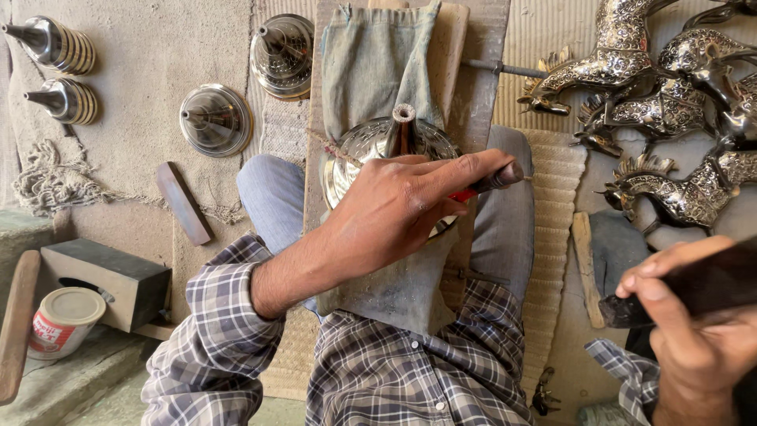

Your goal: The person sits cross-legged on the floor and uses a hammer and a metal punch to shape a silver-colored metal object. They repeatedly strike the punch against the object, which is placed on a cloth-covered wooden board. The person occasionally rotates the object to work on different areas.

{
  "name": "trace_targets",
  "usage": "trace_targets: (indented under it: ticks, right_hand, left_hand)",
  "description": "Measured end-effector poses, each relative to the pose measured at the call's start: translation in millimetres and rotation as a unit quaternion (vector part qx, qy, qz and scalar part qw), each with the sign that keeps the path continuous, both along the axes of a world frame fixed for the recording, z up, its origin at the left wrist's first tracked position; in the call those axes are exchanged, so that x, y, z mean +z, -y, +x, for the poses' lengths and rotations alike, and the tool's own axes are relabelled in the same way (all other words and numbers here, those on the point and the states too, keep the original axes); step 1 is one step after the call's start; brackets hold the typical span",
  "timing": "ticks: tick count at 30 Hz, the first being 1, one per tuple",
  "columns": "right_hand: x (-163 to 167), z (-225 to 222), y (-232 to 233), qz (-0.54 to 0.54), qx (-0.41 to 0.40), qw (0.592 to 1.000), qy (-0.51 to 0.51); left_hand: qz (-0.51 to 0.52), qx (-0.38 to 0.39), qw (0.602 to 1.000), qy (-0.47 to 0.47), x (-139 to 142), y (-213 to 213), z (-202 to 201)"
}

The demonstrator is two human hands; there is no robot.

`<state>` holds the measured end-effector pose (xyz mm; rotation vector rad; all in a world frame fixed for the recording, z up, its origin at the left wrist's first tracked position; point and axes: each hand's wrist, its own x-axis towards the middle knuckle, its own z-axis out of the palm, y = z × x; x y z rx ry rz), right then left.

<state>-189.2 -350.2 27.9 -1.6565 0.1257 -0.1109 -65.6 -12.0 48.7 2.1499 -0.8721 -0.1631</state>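
Note:
My left hand (394, 213) grips a thin chisel (493, 181) with a red shaft and dark end, its tip set on an engraved silver dome-shaped lid (367, 142) with a tall neck. The lid rests on a cloth-covered wooden board (453, 55) across my lap, tied with string. My right hand (694, 331) is raised at the lower right, shut on a dark wooden mallet (710, 284), well apart from the chisel.
Three similar metal lids (214, 118) (282, 54) (55, 43) and one more lie on the cloth floor at left. Several engraved metal horse figures (678, 110) lie at right. A tin can (63, 319), a dark block (102, 276) and a flat bar (183, 203) sit at left.

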Motion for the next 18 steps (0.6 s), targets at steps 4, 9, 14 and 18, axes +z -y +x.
trace_targets:
  ticks: [4, 9, 14, 18]
  right_hand:
    - [3.8, -2.2, 5.3, 0.116, 0.047, 0.992, -0.007]
    - [4.2, 18.0, -3.3, -0.214, 0.085, 0.972, 0.038]
    - [17.9, 47.4, -16.6, -0.277, 0.130, 0.951, 0.041]
    - [28.7, 63.0, -6.1, -0.516, 0.251, 0.819, 0.024]
  left_hand:
    - [0.008, -0.011, 1.000, -0.006, 0.8, -0.1, 1.0]
    - [-0.015, -0.025, 1.000, 0.001, 1.3, -2.0, 0.1]
    - [-0.017, 0.008, 1.000, 0.014, -2.9, -1.3, -7.1]
    - [-0.008, 0.056, 0.998, -0.016, -9.2, 3.2, -15.6]
